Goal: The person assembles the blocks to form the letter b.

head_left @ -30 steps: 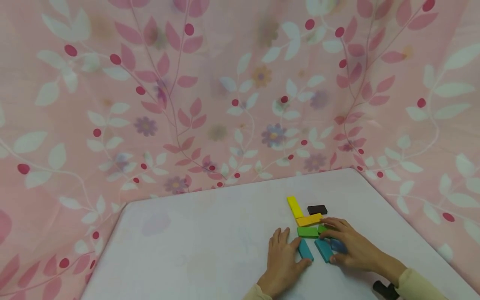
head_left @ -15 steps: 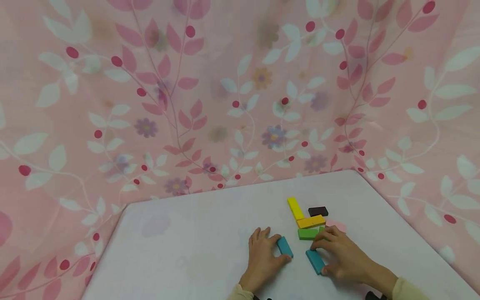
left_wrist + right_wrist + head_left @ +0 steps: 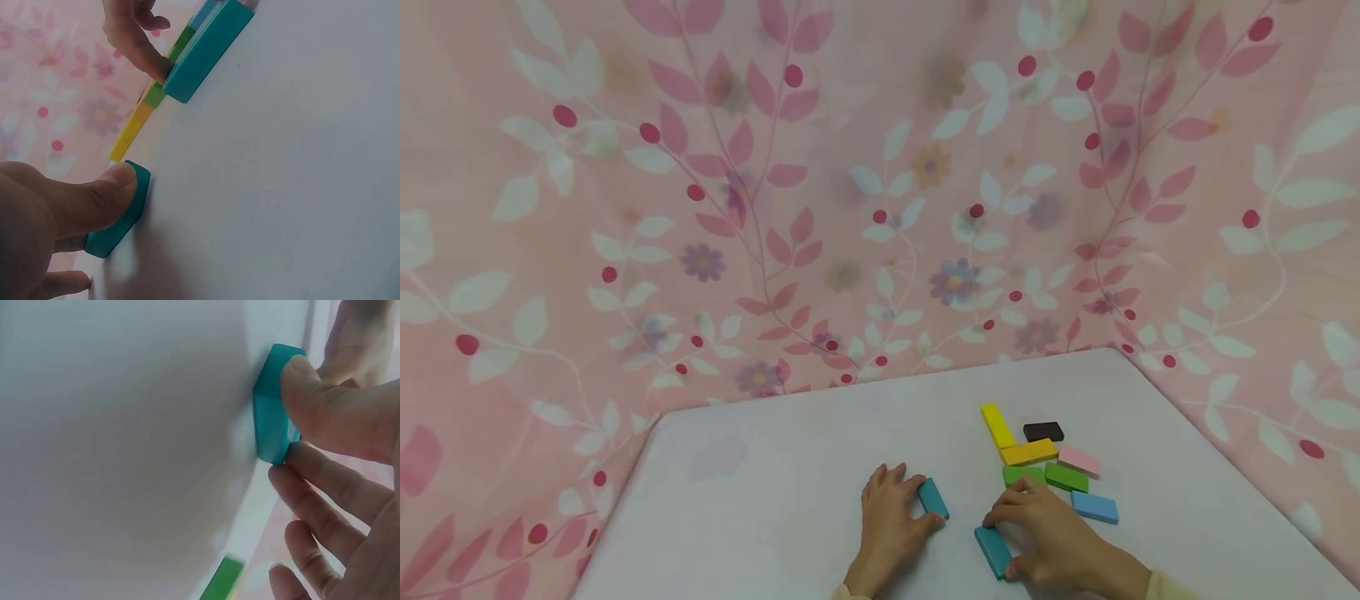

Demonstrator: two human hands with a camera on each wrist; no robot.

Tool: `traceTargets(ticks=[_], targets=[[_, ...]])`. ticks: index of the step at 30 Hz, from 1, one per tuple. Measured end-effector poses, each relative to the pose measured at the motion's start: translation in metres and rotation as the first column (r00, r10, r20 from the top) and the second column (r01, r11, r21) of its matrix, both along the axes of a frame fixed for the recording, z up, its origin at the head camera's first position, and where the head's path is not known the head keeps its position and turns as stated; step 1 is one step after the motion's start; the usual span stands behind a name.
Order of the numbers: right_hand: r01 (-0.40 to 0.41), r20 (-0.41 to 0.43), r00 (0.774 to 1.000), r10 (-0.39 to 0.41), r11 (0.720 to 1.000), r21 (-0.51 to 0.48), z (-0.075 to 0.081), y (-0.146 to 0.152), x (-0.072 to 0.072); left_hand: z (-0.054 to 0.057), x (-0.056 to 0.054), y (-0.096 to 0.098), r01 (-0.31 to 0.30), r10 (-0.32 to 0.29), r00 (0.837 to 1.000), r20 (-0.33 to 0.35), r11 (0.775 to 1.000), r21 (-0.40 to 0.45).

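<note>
Two teal blocks are in play, one under each hand, and we're watching them from above on the white counter [image 3: 790, 500]. Our left hand [image 3: 887, 525] has its fingers curled around the left teal block [image 3: 933, 498], thumb pressed on its near end and fingertips at its far end, a pinch that the left wrist view shows plainly at the thumb [image 3: 94, 200]. Our right hand [image 3: 1052, 542] grips the right teal block [image 3: 993, 551] the same way, thumb on the near end and fingers [image 3: 325, 494] wrapped over the far side, clamped rather than spread. Both blocks lie flat on the counter, near us, with a clear gap between them. Further off and to the right sits the rest of the set: a yellow block [image 3: 997, 424] angled away, an orange block [image 3: 1028, 452] touching its near end, a dark brown block [image 3: 1043, 432] just beside, a pink block [image 3: 1078, 460], two green blocks [image 3: 1066, 477] side by side and a light blue block [image 3: 1094, 507] nearest the right hand. We'd judge the step in hand to be drawing the matching teal pair clear of the mixed group. The next move calls for a steady pinch on each block and a flat slide, so neither one tips or knocks the green pieces close by the right hand.
</note>
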State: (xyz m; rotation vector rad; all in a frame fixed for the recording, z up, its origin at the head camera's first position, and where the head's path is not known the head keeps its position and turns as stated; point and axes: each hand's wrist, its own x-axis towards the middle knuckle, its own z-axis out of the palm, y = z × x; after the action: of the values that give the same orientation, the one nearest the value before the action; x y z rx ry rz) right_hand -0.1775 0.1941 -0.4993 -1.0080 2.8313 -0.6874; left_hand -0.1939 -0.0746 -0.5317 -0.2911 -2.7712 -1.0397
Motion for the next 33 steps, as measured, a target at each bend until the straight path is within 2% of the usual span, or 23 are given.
traceTargets(ticks=[4,10,13,19,23,27,33], targets=[[-0.016,-0.005,1.0,0.016,1.0,-0.002,-0.002,-0.017,-0.001,0.0,0.001,-0.008,-0.014,0.014,1.0,0.015,1.0,0.006],[-0.026,0.057,0.998,0.026,1.0,-0.005,-0.004,-0.04,-0.005,0.0,0.004,-0.017,-0.024,0.024,0.999,0.028,1.0,0.001],[-0.033,0.062,0.998,0.034,0.999,-0.023,-0.006,-0.052,-0.006,0.0,0.006,-0.022,-0.026,0.026,0.999,0.025,1.0,0.002],[-0.021,0.028,0.999,0.023,0.997,-0.07,-0.01,-0.074,-0.007,-0.001,0.007,-0.033,-0.026,0.027,0.999,-0.025,1.0,0.016],[0.008,0.075,0.997,-0.002,0.996,-0.085,-0.011,-0.081,-0.007,0.0,0.007,-0.039,-0.023,0.024,0.999,-0.038,1.0,0.021],[0.007,0.135,0.991,0.006,0.995,-0.099,-0.013,-0.085,-0.007,-0.001,0.006,-0.043,-0.012,0.013,0.999,-0.053,1.0,0.022],[-0.03,0.104,0.994,0.037,0.997,-0.065,-0.011,-0.092,-0.008,-0.004,0.005,-0.05,0.011,-0.008,0.998,-0.069,0.999,0.051]])
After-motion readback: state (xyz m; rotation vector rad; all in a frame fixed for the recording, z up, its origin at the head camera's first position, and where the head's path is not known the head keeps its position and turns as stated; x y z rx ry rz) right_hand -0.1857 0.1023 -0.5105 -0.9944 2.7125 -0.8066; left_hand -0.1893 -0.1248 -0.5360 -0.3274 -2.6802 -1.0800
